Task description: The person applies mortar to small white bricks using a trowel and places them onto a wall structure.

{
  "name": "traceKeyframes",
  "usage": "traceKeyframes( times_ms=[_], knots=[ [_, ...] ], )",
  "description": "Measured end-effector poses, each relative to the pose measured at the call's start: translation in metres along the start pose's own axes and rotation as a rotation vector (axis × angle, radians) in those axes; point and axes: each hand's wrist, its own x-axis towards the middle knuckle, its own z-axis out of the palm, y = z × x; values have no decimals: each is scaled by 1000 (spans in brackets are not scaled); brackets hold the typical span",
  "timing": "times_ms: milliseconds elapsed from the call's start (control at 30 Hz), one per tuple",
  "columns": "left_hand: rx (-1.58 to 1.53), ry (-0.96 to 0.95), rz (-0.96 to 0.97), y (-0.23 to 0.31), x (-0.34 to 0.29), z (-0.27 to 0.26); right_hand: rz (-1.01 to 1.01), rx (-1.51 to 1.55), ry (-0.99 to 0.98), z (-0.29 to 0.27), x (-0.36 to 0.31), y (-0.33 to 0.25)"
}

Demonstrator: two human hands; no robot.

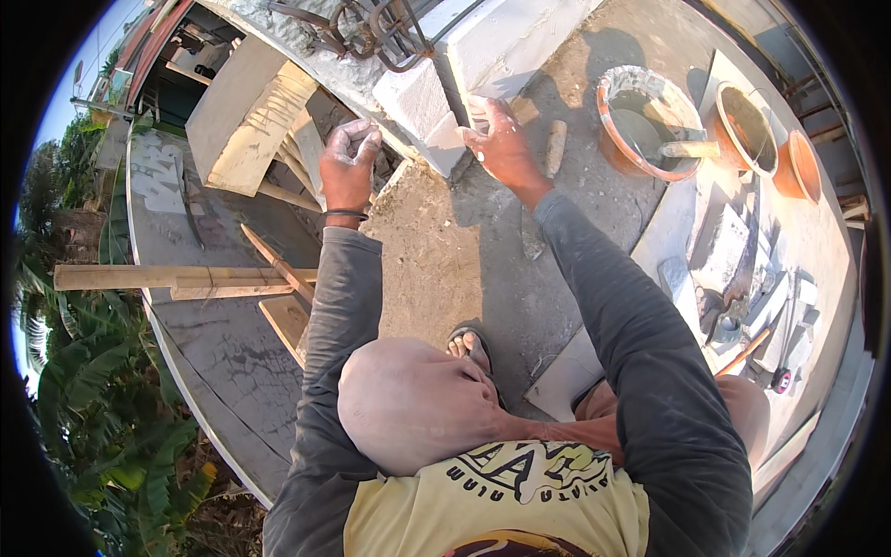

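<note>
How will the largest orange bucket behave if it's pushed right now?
The bucket is probably heavy for its size, as grey material sits inside. With its wide open top, a jolt might slop some out. The wooden handle lying over its rim could shift.

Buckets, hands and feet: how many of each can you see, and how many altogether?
Buckets: 3 (large bucket, middle bucket, small bucket)
Hands: 2 (left hand, right hand)
Feet: 1 (sandalled foot)
Total: 6
</note>
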Motion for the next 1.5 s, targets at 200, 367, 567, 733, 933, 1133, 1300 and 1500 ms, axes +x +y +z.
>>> traceKeyframes(
  times_ms=[200,367,567,733,933,1133,1300,1500],
  knots=[
    [-48,-54,83,11,-3,7,-85,-117,17,22,17,-31],
    [-18,-106,29,13,-5,11,-76,-132,19,41,20,-45],
    [-17,-82,42,6,-6,14,-44,-193,49,52,22,-44],
    [16,-26,75,2,-8,12,-101,-195,23,50,23,-40],
    [-24,167,39,-25,-3,-13,-132,-81,37,56,22,-41],
    [61,121,-49,-32,-12,-12,-112,-25,13,58,28,-23],
    [13,124,-44,-33,-17,-12,-53,109,-62,53,24,-25],
    [77,114,-105,-29,-13,-16,-80,36,-60,36,14,-41]
  ],
)
